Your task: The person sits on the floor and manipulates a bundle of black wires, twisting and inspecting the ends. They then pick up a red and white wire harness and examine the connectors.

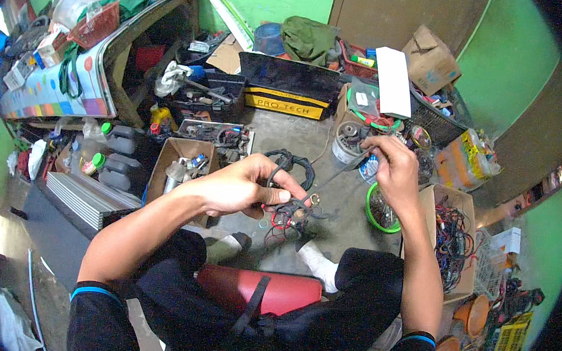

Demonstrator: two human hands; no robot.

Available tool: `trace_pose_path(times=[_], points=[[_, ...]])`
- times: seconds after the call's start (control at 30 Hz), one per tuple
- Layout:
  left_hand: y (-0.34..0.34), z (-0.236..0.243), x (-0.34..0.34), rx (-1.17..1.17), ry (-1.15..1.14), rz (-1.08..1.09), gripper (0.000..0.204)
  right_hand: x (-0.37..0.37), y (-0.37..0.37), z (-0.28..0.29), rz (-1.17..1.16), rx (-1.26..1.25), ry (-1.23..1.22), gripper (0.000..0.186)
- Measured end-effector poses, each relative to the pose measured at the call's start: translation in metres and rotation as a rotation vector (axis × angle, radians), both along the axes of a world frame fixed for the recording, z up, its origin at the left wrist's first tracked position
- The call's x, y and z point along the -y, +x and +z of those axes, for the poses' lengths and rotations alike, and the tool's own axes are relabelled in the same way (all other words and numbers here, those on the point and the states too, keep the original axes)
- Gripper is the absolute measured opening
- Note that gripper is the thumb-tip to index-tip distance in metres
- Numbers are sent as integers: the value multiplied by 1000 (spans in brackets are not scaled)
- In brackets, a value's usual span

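In front of my knees, my left hand (258, 185) pinches a tangled bundle of thin dark cables (301, 211) between thumb and fingers. Some red wire (281, 221) shows in the tangle, and a small brass-coloured ring (315, 198) sits by the fingertips. Off to the right and higher, my right hand (395, 169) is closed on a dark strand (347, 172) that runs slantwise down toward the left hand; its far end is blurred. A loop of black cable (310, 171) shows just beyond my left hand.
Below me is a red seat (270, 293). Cardboard boxes stand on both sides, the right box (467, 214) full of wires. A green-rimmed basin (379, 219) and a white bucket (345, 151) are near my right hand. Dark jugs (119, 168) stand left; a black-and-yellow case (281, 101) lies ahead.
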State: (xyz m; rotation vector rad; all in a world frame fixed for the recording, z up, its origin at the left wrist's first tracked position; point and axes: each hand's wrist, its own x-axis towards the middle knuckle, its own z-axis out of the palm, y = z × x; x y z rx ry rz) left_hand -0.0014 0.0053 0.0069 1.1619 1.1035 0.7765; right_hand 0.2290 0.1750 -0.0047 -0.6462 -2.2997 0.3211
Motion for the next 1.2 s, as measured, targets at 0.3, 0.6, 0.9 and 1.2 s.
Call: trace_pose_path(times=[0.3,0.6,0.9,1.2], points=[[0,-4,0,-22,30,-27,20,36,-11,3,349,-6,-161,23],[-4,-1,2,5,26,36,18,48,-14,13,354,20,-15,41],[1,7,4,26,53,-52,20,16,-2,6,121,-198,-162,21],[-1,6,7,-1,44,-14,19,46,-14,13,383,11,-186,16]])
